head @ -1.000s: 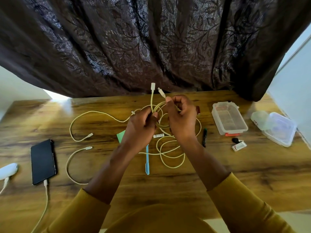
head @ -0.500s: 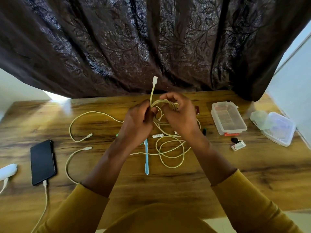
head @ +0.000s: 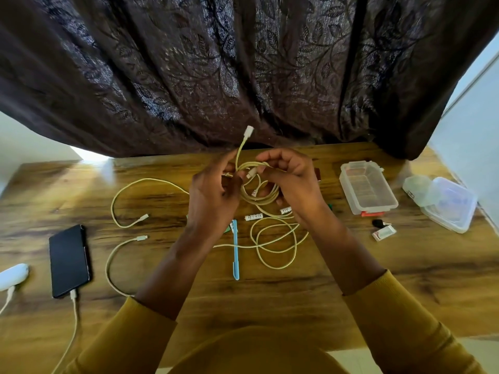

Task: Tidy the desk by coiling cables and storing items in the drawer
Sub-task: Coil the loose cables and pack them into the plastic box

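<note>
Left hand (head: 213, 201): fingers curled round the coiled cable (head: 259, 184).
Right hand (head: 291, 182): pinching the same coil.
Desk (head: 297, 292): bare wood along the near edge.

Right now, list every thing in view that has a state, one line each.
coiled cable: looped, held above the desk by both hands
left hand: grips the coil
right hand: pinches a plug at the coil
phone: screen dark, cable plugged in
loose cables: uncoiled on the desk
clear container: open, lid off
blue pen: lying flat
</note>
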The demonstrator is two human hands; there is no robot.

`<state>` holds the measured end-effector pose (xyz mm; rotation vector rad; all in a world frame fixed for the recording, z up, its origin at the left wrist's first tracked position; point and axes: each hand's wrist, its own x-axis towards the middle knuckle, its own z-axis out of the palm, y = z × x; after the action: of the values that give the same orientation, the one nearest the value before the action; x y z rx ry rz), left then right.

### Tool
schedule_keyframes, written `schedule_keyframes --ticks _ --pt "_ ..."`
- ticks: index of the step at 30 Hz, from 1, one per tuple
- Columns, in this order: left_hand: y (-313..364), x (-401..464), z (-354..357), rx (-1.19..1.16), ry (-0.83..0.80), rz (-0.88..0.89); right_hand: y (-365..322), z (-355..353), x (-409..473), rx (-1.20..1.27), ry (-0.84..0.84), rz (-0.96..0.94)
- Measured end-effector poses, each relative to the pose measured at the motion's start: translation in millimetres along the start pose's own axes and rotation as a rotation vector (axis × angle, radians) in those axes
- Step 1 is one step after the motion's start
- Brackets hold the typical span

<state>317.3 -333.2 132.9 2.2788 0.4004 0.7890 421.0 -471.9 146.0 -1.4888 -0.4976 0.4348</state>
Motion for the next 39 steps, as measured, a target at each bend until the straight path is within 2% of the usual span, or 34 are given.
schedule_keyframes --ticks 6,10,18,21,26,30,34,39 --pt "2.9 -4.8 2.0 0.137 0.045 0.119 0.5 1.6 3.8 0.023 -0.007 0.023" --pt "-1.6 -1.0 2.0 0.172 -0.026 0.150 3.1 1.3 4.8 0.013 -0.009 0.034" --pt "0.7 -4.9 2.1 0.132 -0.192 0.019 2.8 3.3 0.0 -0.017 -0.013 0.015" --pt "1.1 -1.7 -0.3 0.088 -0.244 -0.102 8.2 4.4 -0.3 -0.066 -0.005 -0.017" --pt "-2.0 5.5 -1.6 -0.195 -0.312 -0.449 7.0 3.2 -2.4 -0.008 -0.010 0.004" --pt "1.6 8.9 -4.0 -0.516 -0.258 -0.638 3.5 2.0 -1.3 0.044 -0.016 0.029" --pt "6.2 8.7 -6.2 -0.727 -0.165 -0.680 6.3 -1.0 5.8 0.045 -0.025 0.060" --pt "6.4 13.1 -11.3 -0.925 -0.166 -0.713 12.0 -3.1 8.5 0.101 -0.029 0.101"
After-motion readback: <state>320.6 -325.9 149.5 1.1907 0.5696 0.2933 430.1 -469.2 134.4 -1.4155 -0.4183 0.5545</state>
